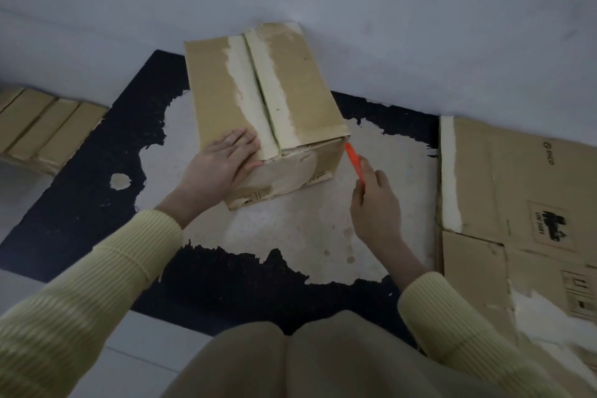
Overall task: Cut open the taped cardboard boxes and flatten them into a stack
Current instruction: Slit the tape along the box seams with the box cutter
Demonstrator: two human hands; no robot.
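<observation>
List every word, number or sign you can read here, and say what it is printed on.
"UN 3481": on the label of the flattened cardboard at right.
Brand mark on the same cardboard: too blurred to read.
Printed marks on the taped box: unreadable.

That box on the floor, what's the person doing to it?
A person is cutting open a taped cardboard box. Their left hand presses flat on its top, and their right hand holds an orange cutter with its tip at the box's near right corner. The box is not flattened yet. Flattened cardboard lies to the right.
</observation>
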